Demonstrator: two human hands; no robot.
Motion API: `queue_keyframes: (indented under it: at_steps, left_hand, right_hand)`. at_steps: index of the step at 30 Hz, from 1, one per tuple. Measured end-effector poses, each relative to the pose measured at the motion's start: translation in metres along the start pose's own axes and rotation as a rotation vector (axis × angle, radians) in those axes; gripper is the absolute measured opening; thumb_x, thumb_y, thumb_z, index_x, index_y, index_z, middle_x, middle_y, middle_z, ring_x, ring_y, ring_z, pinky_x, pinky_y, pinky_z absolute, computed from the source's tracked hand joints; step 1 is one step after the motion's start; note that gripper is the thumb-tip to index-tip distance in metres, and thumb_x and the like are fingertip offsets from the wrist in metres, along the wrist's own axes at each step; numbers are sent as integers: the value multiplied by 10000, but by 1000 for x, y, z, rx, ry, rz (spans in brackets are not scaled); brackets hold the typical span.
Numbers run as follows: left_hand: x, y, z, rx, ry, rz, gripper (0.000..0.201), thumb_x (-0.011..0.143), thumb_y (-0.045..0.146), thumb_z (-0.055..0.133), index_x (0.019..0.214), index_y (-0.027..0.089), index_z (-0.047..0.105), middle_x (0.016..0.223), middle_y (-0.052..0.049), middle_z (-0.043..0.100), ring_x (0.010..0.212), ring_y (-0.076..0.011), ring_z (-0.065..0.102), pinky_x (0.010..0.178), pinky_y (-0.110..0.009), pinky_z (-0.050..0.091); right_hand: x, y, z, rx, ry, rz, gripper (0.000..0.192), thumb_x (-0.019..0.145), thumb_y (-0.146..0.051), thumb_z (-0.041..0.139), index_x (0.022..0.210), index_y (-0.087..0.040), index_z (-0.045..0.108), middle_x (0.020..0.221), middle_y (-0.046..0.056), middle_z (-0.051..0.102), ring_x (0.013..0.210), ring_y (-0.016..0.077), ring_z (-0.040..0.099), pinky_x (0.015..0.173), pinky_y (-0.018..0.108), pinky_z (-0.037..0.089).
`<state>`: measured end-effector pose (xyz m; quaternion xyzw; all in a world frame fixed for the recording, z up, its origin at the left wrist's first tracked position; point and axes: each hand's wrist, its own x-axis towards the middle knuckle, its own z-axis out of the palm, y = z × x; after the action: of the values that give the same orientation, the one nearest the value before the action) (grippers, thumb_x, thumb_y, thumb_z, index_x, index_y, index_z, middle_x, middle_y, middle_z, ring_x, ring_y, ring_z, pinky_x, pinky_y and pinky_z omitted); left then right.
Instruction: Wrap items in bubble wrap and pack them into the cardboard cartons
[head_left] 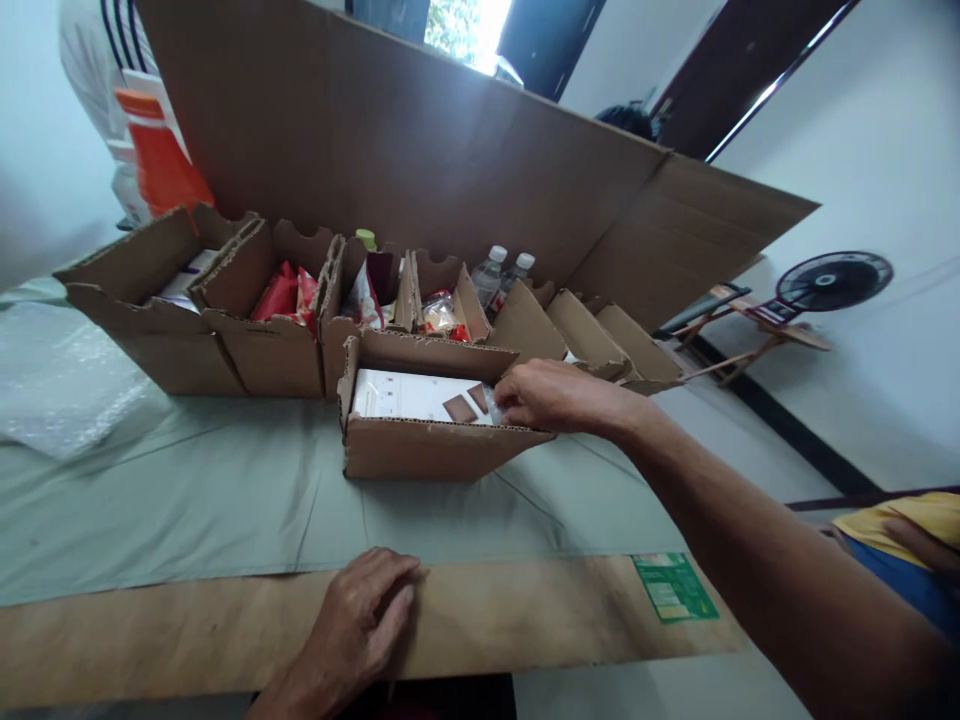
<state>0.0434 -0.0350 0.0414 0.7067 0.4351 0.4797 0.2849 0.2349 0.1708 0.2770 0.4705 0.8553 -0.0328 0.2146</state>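
Note:
A small cardboard box stands on the green cloth in front of a row of similar boxes. White packs with brown squares lie inside it. At the box's right end, my right hand dips in from above with its fingers closed beside a bit of clear plastic wrapping. The fingertips are partly hidden, so what they hold does not show clearly. My left hand rests on the brown strip along the near table edge, thumb apart from the loosely bent fingers, holding nothing.
Behind stand several cardboard boxes with red packets and other packs. Two clear bottles and an orange bottle rise near a tall cardboard panel. Bubble wrap lies left; a green packet lies right.

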Motion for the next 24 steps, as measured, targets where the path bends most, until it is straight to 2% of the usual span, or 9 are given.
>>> queue_keyframes:
  at_steps: [3,6,8,10,13,16,20,22,24]
  left_hand:
    - [1,1,-1,-2,5,6,216,930,137,551,1050,217,712,861,-49,769,759,-171,736,683,-259,599]
    - [0,2,-13,-9,38,-39,202,942,170,564,1055,216,725,906,-55,784,813,-172,760,714,-245,614]
    - [1,1,-30,40,124,-124,184,945,232,595,1064,223,736,971,-60,785,866,-184,763,762,-264,623]
    - [4,0,-50,119,247,-250,215,944,325,622,1102,230,732,1053,-68,772,878,-198,748,801,-308,622]
    - [21,-3,-75,136,395,-416,409,928,437,645,1290,247,655,1263,-93,707,993,-236,713,911,-400,593]
    - [54,-7,-79,20,447,-413,669,879,466,696,1484,269,488,1505,-123,554,1280,-297,607,1071,-478,509]
    - [97,-7,-56,-131,336,-394,760,811,457,725,1472,197,454,1452,-165,567,1307,-325,581,1118,-525,461]
    - [100,1,-38,-165,309,-405,741,802,450,719,1439,168,466,1371,-169,612,1261,-331,606,1111,-541,462]
    - [83,15,-20,-164,302,-387,714,821,418,705,1447,175,462,1399,-168,599,1316,-337,574,1152,-547,424]
  right_hand:
    - [-16,3,3,65,157,24,191,828,-157,630,898,-235,791,856,25,784,774,191,696,618,265,375]
    - [-53,9,15,220,505,74,201,902,-255,603,1000,-232,776,984,36,802,855,211,721,712,298,472]
    - [-83,14,34,348,741,117,226,936,-342,590,1027,-233,765,1030,46,801,871,217,725,750,325,517]
    - [-106,16,61,478,876,175,244,936,-406,603,1007,-235,762,976,50,800,819,212,720,720,329,541]
    - [-109,11,109,697,825,226,250,911,-414,627,1014,-224,751,917,61,791,764,202,710,625,302,537]
    - [-75,-8,147,931,737,190,340,884,-400,635,1149,-196,695,1058,102,778,892,226,723,689,321,564]
    - [-26,-33,166,1146,776,212,435,793,-461,678,1124,-178,662,1125,141,749,982,278,706,852,423,574]
    - [-27,-38,173,1204,825,266,463,757,-504,702,1083,-176,666,1092,151,749,969,299,706,870,452,571]
    - [-48,-39,187,1208,908,330,463,758,-548,712,1045,-186,676,1038,143,753,968,313,705,888,468,565]
